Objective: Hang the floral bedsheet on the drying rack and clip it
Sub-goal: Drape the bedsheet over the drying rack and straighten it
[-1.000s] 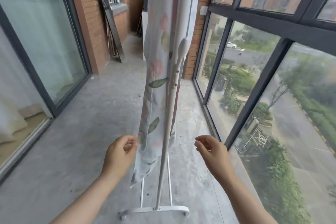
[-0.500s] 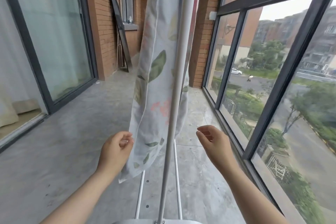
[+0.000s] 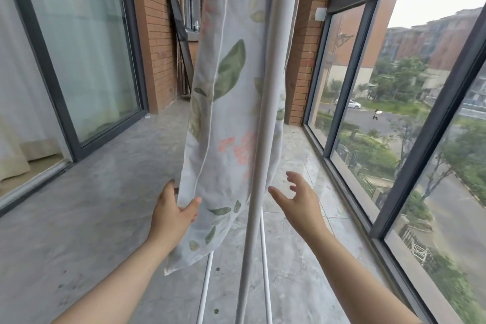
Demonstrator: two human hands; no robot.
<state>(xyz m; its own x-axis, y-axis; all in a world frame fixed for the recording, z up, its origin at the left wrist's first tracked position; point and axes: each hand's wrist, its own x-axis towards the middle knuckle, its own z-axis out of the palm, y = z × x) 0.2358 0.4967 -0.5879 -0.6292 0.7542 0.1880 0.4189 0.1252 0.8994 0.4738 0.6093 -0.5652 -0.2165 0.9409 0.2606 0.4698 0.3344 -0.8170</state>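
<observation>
The floral bedsheet (image 3: 226,102), white with green leaves and pink flowers, hangs down from above the frame over the drying rack, whose white upright pole (image 3: 263,139) runs down just right of the cloth. My left hand (image 3: 172,216) holds the sheet's lower left edge, with the thumb in front of the cloth and the fingers behind it. To the right of the pole, my right hand (image 3: 299,200) is spread and holds nothing. The top bar of the rack is out of view, and I see no clips.
Two thin white rack legs (image 3: 265,265) run down to the grey concrete floor (image 3: 92,218). Dark-framed windows (image 3: 349,81) line the right side and a sliding glass door (image 3: 79,47) the left. A dark panel (image 3: 178,26) leans on the brick wall behind.
The view has tilted upward, so the rack's foot has left the frame. My right hand's fingers went from curled to spread. My left hand's thumb now lies over the sheet edge.
</observation>
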